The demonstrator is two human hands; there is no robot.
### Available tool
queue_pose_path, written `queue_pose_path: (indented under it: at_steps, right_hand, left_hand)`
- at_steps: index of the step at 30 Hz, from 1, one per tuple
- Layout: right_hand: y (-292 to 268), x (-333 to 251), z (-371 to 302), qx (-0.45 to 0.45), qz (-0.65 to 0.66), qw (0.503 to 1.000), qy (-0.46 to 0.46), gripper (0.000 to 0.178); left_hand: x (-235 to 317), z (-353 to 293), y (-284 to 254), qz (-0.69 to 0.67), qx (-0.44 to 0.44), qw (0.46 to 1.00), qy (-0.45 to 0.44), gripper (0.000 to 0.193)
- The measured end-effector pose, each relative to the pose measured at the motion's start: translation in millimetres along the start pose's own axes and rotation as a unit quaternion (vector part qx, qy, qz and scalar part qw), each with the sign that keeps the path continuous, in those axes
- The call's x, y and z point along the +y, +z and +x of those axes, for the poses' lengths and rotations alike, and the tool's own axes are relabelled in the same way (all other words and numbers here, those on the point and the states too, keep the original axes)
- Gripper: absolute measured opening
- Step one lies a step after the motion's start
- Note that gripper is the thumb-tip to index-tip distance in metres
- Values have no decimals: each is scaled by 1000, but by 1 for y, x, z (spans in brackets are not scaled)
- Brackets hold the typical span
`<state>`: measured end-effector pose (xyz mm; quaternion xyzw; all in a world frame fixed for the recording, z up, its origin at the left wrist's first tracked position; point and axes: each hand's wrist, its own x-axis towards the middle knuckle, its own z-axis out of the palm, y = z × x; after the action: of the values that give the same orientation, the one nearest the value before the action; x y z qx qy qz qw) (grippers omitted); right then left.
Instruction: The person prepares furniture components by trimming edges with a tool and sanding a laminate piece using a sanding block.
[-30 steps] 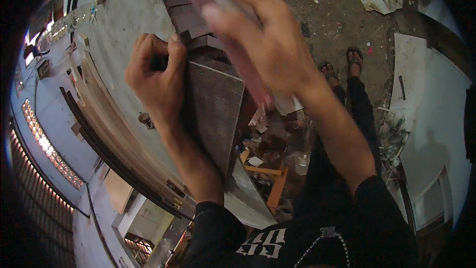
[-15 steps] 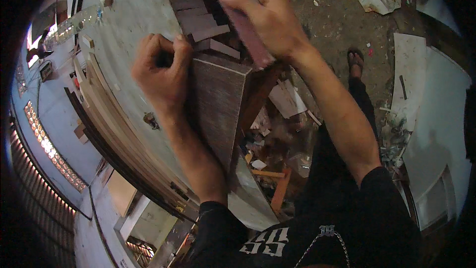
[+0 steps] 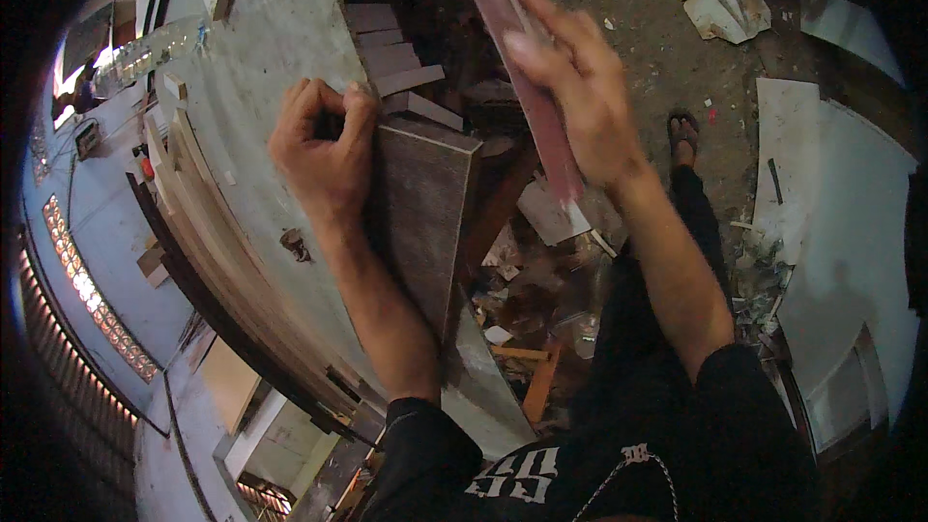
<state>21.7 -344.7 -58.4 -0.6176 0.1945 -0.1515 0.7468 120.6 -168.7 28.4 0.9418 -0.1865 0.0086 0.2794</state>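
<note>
Dark brown rectangular wooden board (image 3: 421,195): matt, streaked. Long reddish flat bar (image 3: 551,142): matt. Pale grey-green surface (image 3: 290,39): smooth, scuffed. Long pale wooden strips (image 3: 220,256): matt. Brown floor (image 3: 638,68): rough, gritty.

Woodworking workshop, cluttered.
Wood strips (image 3: 217,251) along pale surface's (image 3: 280,29) left edge, cut blocks (image 3: 391,58) by right edge, scraps (image 3: 553,216) littering dirty floor (image 3: 648,68).

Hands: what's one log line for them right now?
left hand: curled beside dark board | right hand: holds red strip | strip: apart from board
</note>
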Motion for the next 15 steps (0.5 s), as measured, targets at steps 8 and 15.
queue_pose_path:
  at_steps: [8, 15]
  right_hand:
    - [27, -1, 33, -13, -26, 999, -32, 59]
    - [-53, 20, -11, -121, 537, 787, 277, 63]
  left_hand:
    - [0, 2, 2, -19, 4, 1000, -15, 30]
    - [-62, 12, -22, 86, 101, 983, -131, 26]
